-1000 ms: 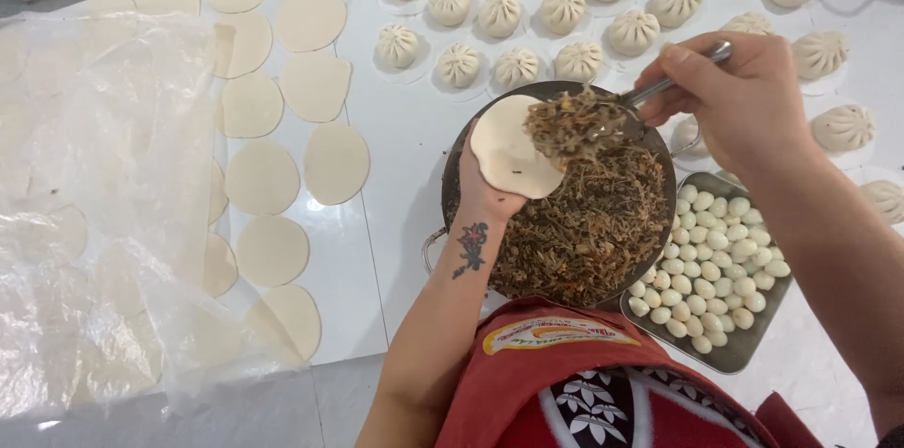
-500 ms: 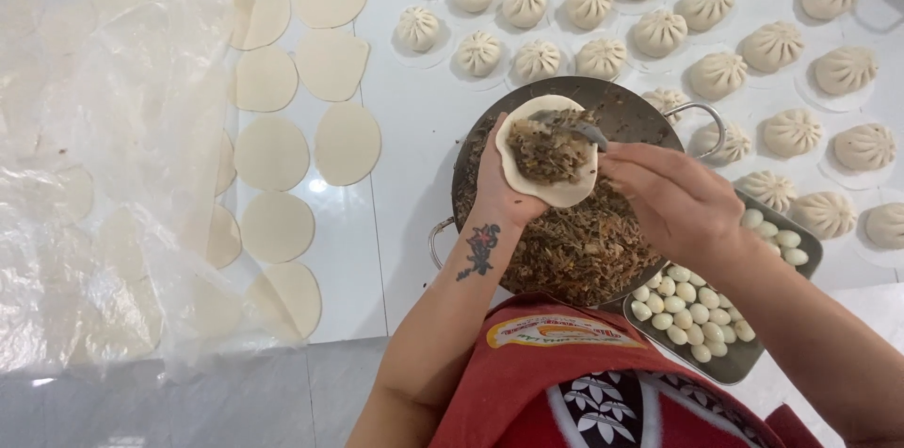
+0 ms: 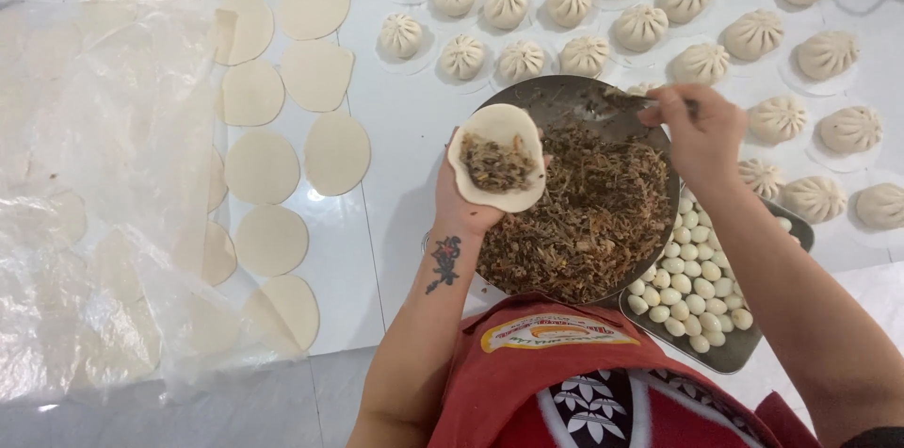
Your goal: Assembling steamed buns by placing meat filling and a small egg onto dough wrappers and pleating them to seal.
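Over the pan (image 3: pixel 527 95) of filling (image 3: pixel 593 212), my left hand (image 3: pixel 471 198) cups a wrapper (image 3: pixel 497 158) holding a dab of filling. My right hand (image 3: pixel 702 132) is closed around a spoon (image 3: pixel 626 101) at the pan's far rim, beside the tray (image 3: pixel 730 354) of small white eggs (image 3: pixel 692 283).

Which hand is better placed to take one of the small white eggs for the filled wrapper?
Right, probably. The right hand hovers over the pan just above the tray of eggs, holding only a spoon. The left hand is cupping the filled wrapper.
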